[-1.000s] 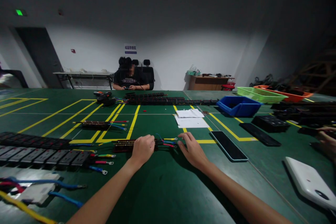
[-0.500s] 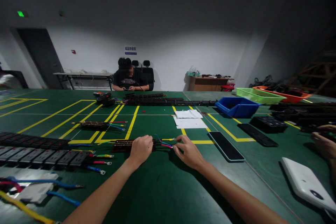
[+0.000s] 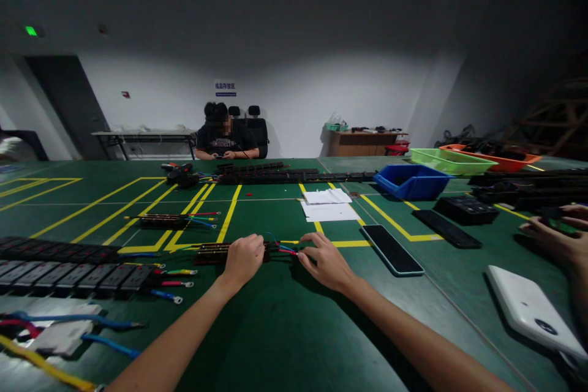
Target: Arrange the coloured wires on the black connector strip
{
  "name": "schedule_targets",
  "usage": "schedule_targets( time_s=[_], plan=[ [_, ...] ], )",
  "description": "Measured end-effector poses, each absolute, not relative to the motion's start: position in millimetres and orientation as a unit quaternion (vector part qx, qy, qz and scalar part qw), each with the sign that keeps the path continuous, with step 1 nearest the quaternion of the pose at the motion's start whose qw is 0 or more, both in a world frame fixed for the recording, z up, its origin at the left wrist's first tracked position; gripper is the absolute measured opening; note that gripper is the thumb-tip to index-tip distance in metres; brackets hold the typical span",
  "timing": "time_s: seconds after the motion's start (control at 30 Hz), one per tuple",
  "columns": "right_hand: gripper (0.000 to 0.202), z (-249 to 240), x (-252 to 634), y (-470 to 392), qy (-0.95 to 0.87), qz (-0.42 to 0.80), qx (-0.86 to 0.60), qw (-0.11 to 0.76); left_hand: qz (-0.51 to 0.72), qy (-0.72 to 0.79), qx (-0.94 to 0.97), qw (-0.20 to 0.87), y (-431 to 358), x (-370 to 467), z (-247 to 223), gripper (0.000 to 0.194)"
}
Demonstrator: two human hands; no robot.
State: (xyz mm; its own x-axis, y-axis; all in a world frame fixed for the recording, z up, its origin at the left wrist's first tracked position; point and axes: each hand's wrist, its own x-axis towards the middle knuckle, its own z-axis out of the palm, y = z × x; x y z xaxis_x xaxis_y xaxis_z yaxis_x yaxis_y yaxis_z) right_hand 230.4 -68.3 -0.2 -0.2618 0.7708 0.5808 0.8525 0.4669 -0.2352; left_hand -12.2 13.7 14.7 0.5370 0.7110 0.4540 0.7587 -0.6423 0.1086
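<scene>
Since the strip (image 3: 209,254) looks stiff but its wires (image 3: 285,250) limp, the left hand (image 3: 245,257), clasping it, likely holds surer than the right hand (image 3: 327,264), pinching their tips.

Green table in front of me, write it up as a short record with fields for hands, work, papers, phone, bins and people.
Left hand: closed over the near dark strip's right end
Left hand point
Right hand: fingertips at the coloured wires; grip unclear
Near dark strip: on the green table
Papers: white, beyond the right hand
Phone: flat, right of the right hand
Blue bin: beyond the phone
People: one seated across; another's hands at right edge
</scene>
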Motion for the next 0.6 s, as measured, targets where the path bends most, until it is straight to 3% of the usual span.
schedule_targets(
  time_s=[0.6],
  plan=[
    [0.015, 0.4, 228.8, -68.2, -0.768, 0.032, -0.567, 0.296, -0.235, -0.423, -0.874, 0.037, 12.8, -11.3, 15.6, 0.026]
  ],
)
